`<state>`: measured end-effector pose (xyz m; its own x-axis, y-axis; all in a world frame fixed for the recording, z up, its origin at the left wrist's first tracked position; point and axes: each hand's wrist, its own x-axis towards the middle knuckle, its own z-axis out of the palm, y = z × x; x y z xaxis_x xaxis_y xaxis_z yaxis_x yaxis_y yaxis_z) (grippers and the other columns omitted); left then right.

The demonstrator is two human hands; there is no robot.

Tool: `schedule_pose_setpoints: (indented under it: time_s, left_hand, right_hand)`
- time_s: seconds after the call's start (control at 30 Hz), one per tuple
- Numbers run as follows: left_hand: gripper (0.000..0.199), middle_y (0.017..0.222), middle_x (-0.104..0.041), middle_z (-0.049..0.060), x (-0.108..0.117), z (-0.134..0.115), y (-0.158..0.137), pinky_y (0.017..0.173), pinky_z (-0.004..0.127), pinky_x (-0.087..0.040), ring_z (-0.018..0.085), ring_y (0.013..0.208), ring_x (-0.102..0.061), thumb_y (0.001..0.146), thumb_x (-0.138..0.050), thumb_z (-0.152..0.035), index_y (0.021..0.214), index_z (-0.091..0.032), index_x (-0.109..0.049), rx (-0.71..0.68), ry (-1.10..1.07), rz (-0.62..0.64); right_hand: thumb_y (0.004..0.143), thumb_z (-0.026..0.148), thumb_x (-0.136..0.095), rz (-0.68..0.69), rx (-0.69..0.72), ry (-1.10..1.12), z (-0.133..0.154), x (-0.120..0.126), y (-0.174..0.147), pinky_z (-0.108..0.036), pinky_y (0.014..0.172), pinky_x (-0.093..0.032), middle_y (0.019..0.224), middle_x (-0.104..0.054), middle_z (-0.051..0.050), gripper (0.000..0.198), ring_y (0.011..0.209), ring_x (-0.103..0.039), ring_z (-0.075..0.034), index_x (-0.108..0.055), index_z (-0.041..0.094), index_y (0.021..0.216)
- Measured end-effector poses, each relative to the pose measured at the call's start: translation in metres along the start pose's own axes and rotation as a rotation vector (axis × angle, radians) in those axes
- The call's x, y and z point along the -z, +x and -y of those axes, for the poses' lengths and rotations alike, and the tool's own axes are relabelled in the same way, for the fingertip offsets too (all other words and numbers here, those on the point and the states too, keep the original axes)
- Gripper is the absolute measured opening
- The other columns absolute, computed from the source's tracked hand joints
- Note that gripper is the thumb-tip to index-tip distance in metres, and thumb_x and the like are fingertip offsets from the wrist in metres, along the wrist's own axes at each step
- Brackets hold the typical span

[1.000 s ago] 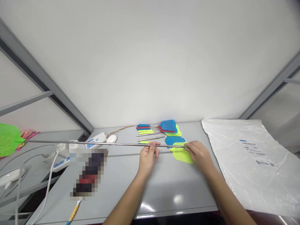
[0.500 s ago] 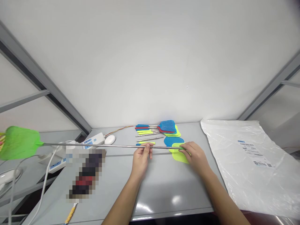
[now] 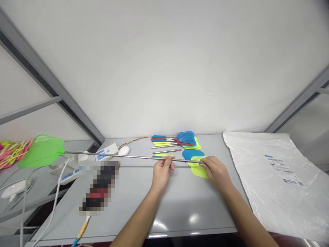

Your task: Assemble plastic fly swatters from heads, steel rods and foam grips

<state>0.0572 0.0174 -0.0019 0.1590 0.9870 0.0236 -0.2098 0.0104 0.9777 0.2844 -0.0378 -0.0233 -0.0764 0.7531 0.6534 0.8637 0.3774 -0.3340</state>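
A green fly swatter [image 3: 42, 151] with a long thin metal rod [image 3: 123, 156] stretches across the table, its mesh head out past the left edge. My left hand [image 3: 162, 171] is closed round the rod near its right part, thumb on top. My right hand [image 3: 216, 171] pinches the rod's right end; the handle is mostly hidden by the fingers. Beneath that end lie a yellow-green mesh swatter head [image 3: 199, 170] and a blue swatter head [image 3: 191, 154]. Beyond my hands, several folded fly swatters [image 3: 185, 138] lie stacked, with loose metal rods [image 3: 168, 151] beside them.
A large white plastic package [image 3: 277, 178] with a label covers the right side. At left are power strips [image 3: 109, 151], a white round device [image 3: 124, 150], cables and a blurred-out object [image 3: 100, 188]. Pink and yellow items [image 3: 14, 154] lie at far left. A wall stands behind.
The green swatter head has come rightward toward my hands, and the rod between them looks shorter. My left hand has shifted slightly right. The whole view has also swung a little.
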Motion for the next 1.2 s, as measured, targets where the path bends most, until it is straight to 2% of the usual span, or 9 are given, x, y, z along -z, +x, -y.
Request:
schedule_pose_setpoints:
  time_s: [0.27,0.33,0.4,0.5,0.57,0.97,1.2]
  left_hand:
    - [0.039,0.060,-0.055,0.000,-0.013,0.007,-0.005,0.058,0.024,-0.036,0.010,0.055,-0.045,0.083,-0.058,-0.048,0.093,-0.012,-0.068,0.049,0.027,0.129]
    - [0.039,0.065,-0.056,0.000,-0.010,0.005,-0.005,0.059,0.024,-0.036,0.009,0.056,-0.045,0.082,-0.059,-0.048,0.096,-0.012,-0.068,0.040,0.007,0.112]
    - [0.041,0.066,-0.055,-0.001,-0.002,0.001,-0.004,0.058,0.023,-0.036,0.008,0.055,-0.044,0.082,-0.059,-0.050,0.099,-0.014,-0.067,0.027,-0.052,0.044]
    - [0.039,0.066,-0.051,-0.003,0.012,-0.005,-0.001,0.056,0.021,-0.036,0.006,0.052,-0.043,0.082,-0.058,-0.052,0.095,-0.016,-0.066,-0.014,-0.150,-0.090]
    - [0.038,0.065,-0.051,-0.003,0.018,-0.007,0.002,0.055,0.021,-0.036,0.006,0.051,-0.044,0.081,-0.059,-0.052,0.091,-0.016,-0.065,-0.040,-0.154,-0.132]
    - [0.035,0.063,-0.054,-0.002,0.001,0.002,-0.001,0.051,0.021,-0.036,0.006,0.047,-0.045,0.081,-0.061,-0.049,0.088,-0.014,-0.062,-0.008,-0.167,-0.068]
    - [0.035,0.065,-0.054,-0.001,0.005,0.000,-0.001,0.055,0.020,-0.036,0.006,0.052,-0.044,0.080,-0.064,-0.046,0.091,-0.014,-0.067,0.013,-0.133,-0.073]
  right_hand:
    - [0.094,0.026,-0.047,0.055,0.026,0.080,0.015,-0.013,0.003,-0.033,0.073,-0.048,0.088,-0.064,-0.007,0.016,0.083,-0.059,-0.019,-0.061,0.023,0.101]
    - [0.094,0.027,-0.047,0.064,0.024,0.084,0.014,-0.013,0.004,-0.032,0.074,-0.048,0.089,-0.064,-0.007,0.016,0.083,-0.059,-0.019,-0.061,0.023,0.101]
    - [0.093,0.026,-0.048,0.058,0.016,0.069,0.009,-0.011,0.004,-0.032,0.074,-0.048,0.090,-0.065,-0.007,0.016,0.084,-0.059,-0.019,-0.062,0.023,0.100]
    - [0.092,0.025,-0.051,0.032,-0.003,0.038,0.001,-0.006,0.002,-0.032,0.074,-0.048,0.088,-0.065,-0.006,0.013,0.084,-0.059,-0.019,-0.062,0.022,0.097]
    - [0.092,0.024,-0.052,0.024,-0.001,0.034,-0.002,-0.005,0.001,-0.031,0.074,-0.048,0.088,-0.065,-0.006,0.012,0.084,-0.059,-0.019,-0.062,0.021,0.097]
    - [0.091,0.021,-0.053,-0.014,0.026,0.034,0.003,-0.008,-0.002,-0.030,0.073,-0.047,0.087,-0.063,-0.006,0.012,0.083,-0.058,-0.018,-0.061,0.020,0.099]
    - [0.091,0.022,-0.052,-0.005,0.012,0.033,0.002,-0.006,0.001,-0.030,0.073,-0.047,0.086,-0.064,-0.006,0.011,0.083,-0.058,-0.018,-0.061,0.021,0.097]
